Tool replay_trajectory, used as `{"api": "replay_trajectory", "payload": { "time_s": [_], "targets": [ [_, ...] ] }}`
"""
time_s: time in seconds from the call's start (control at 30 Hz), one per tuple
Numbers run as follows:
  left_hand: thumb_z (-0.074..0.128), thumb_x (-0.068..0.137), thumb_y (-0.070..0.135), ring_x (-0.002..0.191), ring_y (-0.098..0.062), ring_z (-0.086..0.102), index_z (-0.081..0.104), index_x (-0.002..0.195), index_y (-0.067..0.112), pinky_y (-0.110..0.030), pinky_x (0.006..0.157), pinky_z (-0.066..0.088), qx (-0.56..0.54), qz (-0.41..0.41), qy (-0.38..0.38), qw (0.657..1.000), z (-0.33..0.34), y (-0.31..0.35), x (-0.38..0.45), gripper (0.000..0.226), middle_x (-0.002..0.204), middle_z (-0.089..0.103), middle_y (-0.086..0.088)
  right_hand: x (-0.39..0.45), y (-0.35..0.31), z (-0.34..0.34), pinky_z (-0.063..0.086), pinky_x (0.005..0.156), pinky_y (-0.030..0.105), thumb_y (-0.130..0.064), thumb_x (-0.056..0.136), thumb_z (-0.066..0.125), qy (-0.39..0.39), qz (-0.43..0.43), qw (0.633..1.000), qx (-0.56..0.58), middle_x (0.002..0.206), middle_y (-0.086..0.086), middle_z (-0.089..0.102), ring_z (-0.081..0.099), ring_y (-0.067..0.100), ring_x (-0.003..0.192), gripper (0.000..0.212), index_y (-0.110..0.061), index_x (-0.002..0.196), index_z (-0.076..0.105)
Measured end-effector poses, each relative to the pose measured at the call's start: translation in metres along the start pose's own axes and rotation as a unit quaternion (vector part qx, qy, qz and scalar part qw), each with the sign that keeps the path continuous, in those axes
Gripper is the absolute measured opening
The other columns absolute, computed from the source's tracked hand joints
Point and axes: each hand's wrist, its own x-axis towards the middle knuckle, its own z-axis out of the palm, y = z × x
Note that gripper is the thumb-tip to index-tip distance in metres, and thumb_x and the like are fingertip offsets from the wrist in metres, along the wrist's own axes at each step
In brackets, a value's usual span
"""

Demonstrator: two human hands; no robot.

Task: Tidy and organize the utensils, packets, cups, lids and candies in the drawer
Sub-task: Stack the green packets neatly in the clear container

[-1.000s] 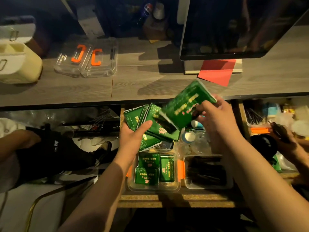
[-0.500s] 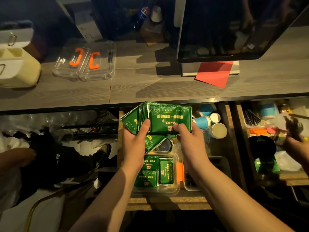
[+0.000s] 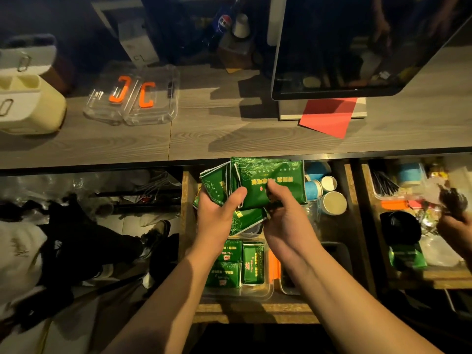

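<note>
Our left hand's thumb (image 3: 236, 199) presses across the front of a fanned stack of green packets (image 3: 265, 182), its other fingers curled behind them, so the left hand (image 3: 217, 215) grips the stack from the left. Our right hand (image 3: 283, 218) pinches the front packet's lower edge, the thumb on its face and the fingers curled beneath. We hold the stack above the open drawer (image 3: 187, 200), over its far half, just under the counter edge.

Nearer us than the stack, a clear tray (image 3: 255, 293) with an orange clip sits in the drawer, holding more green packets (image 3: 235, 261) laid flat. To the right of the stack, blue cups (image 3: 313, 189) lie in the drawer beside white-topped cups. Farther right of the stack, a second drawer (image 3: 367, 226) holds black straws, a black lid and a blurred other hand (image 3: 454, 221). Beyond the stack, on the wooden counter (image 3: 204, 129), rest clear lids with orange clips (image 3: 132, 98), a red paper and a dark screen.
</note>
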Motion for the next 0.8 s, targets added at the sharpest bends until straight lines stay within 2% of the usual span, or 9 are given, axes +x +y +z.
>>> {"api": "replay_trajectory", "payload": {
  "time_s": [0.07,0.13,0.2,0.3,0.43,0.57,0.67,0.73,0.8],
  "targets": [
    [0.081,0.056,0.058,0.099,-0.015,0.071,0.06,0.12,0.01,-0.029,0.084,0.055,0.019,0.005,-0.006,1.0,0.002,-0.001,-0.002,0.083,0.106,0.074,-0.001,-0.001,-0.001,0.002,0.056,0.072,0.031,-0.026,0.077,0.072,-0.001,0.023,1.0,0.004,0.087,0.011,0.072,0.07,0.02,0.079,0.025,-0.006,0.092,0.071],
    [0.077,0.048,0.08,0.1,-0.011,0.069,0.058,0.121,0.011,-0.025,0.085,0.055,0.039,0.006,-0.006,0.999,0.003,-0.001,-0.005,0.102,0.108,0.072,0.0,0.001,-0.008,0.002,0.057,0.064,0.027,-0.022,0.078,0.071,0.012,0.011,1.0,0.024,0.086,0.011,0.073,0.071,0.019,0.075,0.021,-0.006,0.092,0.07],
    [0.069,0.043,0.092,0.106,-0.017,0.066,0.057,0.12,0.01,-0.034,0.094,0.052,0.038,-0.014,0.009,0.999,0.0,-0.001,-0.004,0.113,0.112,0.069,-0.006,0.006,-0.021,0.0,0.057,0.068,0.028,-0.018,0.075,0.071,0.017,-0.021,0.998,0.05,0.085,0.009,0.071,0.071,0.018,0.076,0.021,-0.007,0.093,0.067],
    [0.074,0.046,0.087,0.113,-0.022,0.065,0.06,0.122,0.015,-0.051,0.104,0.049,0.012,-0.059,0.015,0.998,-0.003,0.001,0.001,0.105,0.118,0.07,-0.004,0.017,-0.043,-0.009,0.056,0.074,0.032,-0.012,0.085,0.064,0.013,-0.055,0.998,0.019,0.085,0.008,0.068,0.068,0.018,0.078,0.016,-0.005,0.099,0.06],
    [0.083,0.055,0.071,0.13,-0.017,0.05,0.049,0.134,0.015,-0.049,0.115,0.035,0.015,-0.112,-0.033,0.993,-0.007,0.008,0.005,0.103,0.137,0.057,0.002,0.015,-0.066,-0.021,0.056,0.09,0.041,-0.001,0.087,0.06,-0.028,-0.062,0.989,-0.132,0.103,0.014,0.067,0.066,0.028,0.098,0.03,-0.001,0.116,0.056],
    [0.069,0.078,0.039,0.131,-0.018,0.039,0.045,0.13,0.004,-0.035,0.103,0.029,0.041,-0.156,-0.073,0.984,-0.005,0.006,0.003,0.067,0.134,0.047,-0.004,0.003,-0.074,-0.017,0.057,0.079,0.033,-0.004,0.07,0.06,-0.076,-0.088,0.938,-0.327,0.096,0.002,0.064,0.063,0.021,0.092,0.062,-0.019,0.129,0.05],
    [0.056,0.066,0.036,0.11,-0.028,0.048,0.049,0.091,0.012,-0.044,0.099,0.038,0.032,-0.143,-0.081,0.986,0.002,0.006,-0.006,0.035,0.101,0.052,-0.01,-0.006,-0.065,-0.005,0.055,0.082,0.034,0.002,0.084,0.056,-0.113,-0.11,0.885,-0.437,0.098,-0.001,0.06,0.061,0.014,0.085,0.075,-0.036,0.144,0.033],
    [0.055,0.07,0.047,0.111,-0.037,0.058,0.059,0.096,0.008,-0.055,0.104,0.042,-0.01,-0.142,-0.087,0.986,0.006,0.0,-0.007,0.048,0.107,0.063,-0.021,-0.006,-0.057,-0.003,0.054,0.077,0.028,-0.005,0.083,0.059,-0.121,-0.145,0.854,-0.484,0.094,-0.006,0.06,0.059,0.004,0.078,0.07,-0.032,0.143,0.036],
    [0.047,0.08,0.075,0.126,-0.033,0.057,0.064,0.126,0.02,-0.059,0.108,0.04,-0.028,-0.146,-0.095,0.984,0.01,0.0,-0.011,0.074,0.132,0.063,-0.014,-0.007,-0.053,-0.003,0.051,0.073,0.023,-0.009,0.079,0.061,-0.126,-0.177,0.852,-0.476,0.09,-0.005,0.064,0.058,-0.001,0.075,0.054,-0.023,0.13,0.049]
  ]
}}
